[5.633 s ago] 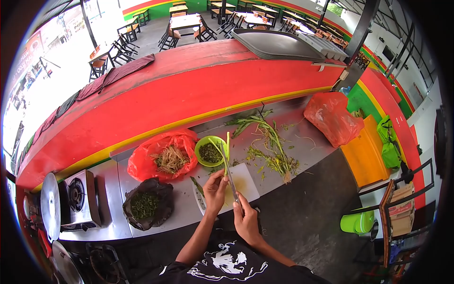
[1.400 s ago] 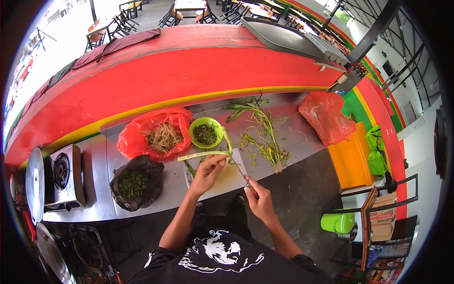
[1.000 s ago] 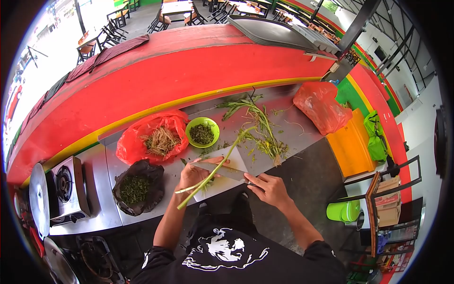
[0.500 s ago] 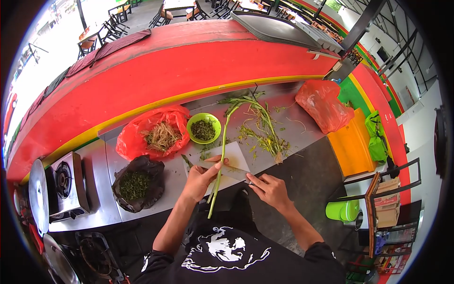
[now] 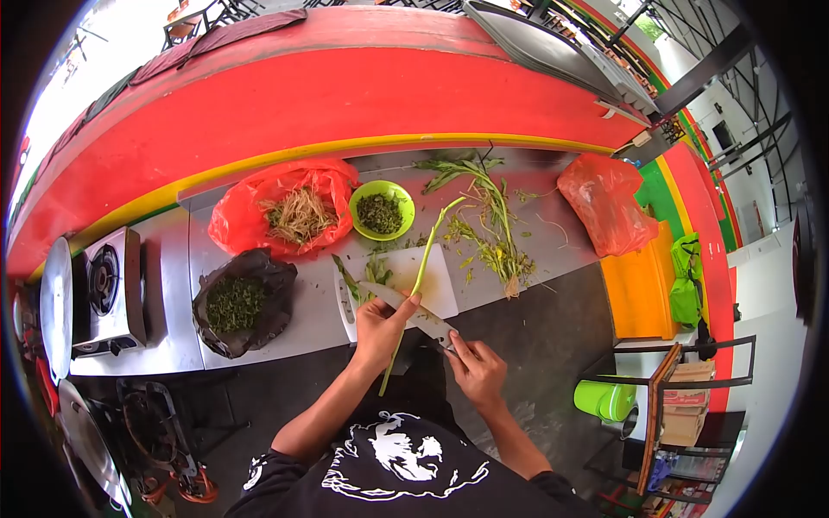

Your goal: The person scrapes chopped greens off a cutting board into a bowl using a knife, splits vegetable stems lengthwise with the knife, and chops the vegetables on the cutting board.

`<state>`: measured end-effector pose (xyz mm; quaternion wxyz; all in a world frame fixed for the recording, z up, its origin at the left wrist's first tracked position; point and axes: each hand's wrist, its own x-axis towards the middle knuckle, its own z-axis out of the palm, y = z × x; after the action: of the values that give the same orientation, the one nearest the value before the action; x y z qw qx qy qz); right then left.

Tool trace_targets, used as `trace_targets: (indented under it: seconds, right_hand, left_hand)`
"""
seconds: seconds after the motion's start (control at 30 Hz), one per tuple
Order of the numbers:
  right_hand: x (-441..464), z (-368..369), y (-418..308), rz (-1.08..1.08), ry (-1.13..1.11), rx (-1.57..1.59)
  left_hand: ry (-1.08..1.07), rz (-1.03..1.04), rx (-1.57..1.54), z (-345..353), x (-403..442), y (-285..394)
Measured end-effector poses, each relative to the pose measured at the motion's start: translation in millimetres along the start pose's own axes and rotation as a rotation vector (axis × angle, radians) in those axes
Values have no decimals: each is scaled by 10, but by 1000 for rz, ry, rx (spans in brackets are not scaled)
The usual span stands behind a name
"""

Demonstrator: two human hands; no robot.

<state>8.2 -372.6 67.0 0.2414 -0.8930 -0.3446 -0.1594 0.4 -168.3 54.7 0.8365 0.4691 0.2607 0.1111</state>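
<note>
A long green stalk [image 5: 427, 244] is pinched in my left hand [image 5: 380, 332], its upper end bare and its lower end hanging toward my shirt. My right hand [image 5: 477, 369] grips the handle of a knife [image 5: 429, 325], whose broad blade passes beside my left fingers and the stalk. Behind both hands lies a white cutting board [image 5: 440, 285] with cut leaves [image 5: 351, 278] on its left part. Farther back, a bunch of leafy stems [image 5: 492, 211] with roots lies on the metal counter [image 5: 553, 237].
A green bowl [image 5: 406, 205] of chopped leaves stands beside a red bag [image 5: 233, 220] of roots. A black bag [image 5: 207, 293] holds chopped greens. Another red plastic bag [image 5: 604, 203] is at right, a gas stove [image 5: 108, 298] at left. A red wall [image 5: 345, 104] runs behind.
The stalk's leafy top no longer hangs from it; its upper end is now bare and shorter. The knife blade has turned broadside, and my view has tilted down slightly.
</note>
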Motion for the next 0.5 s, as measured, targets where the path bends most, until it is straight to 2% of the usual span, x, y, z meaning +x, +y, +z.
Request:
trace_targets:
  seconds: [0.23,0.3,0.37,0.5]
  right_hand:
    - [-149,230,-280,155,89,127]
    - [-161,235,-307,176,79,158]
    - [-115,207,-317,189,76,184]
    - [-60,133,-307,177,71,235]
  left_hand:
    - [112,12,91,-49,-188,-6]
    - [57,23,67,-133,-79,-140]
    - [46,-13,12,5,-128,201]
    - [-16,-16,140,47,-84,313]
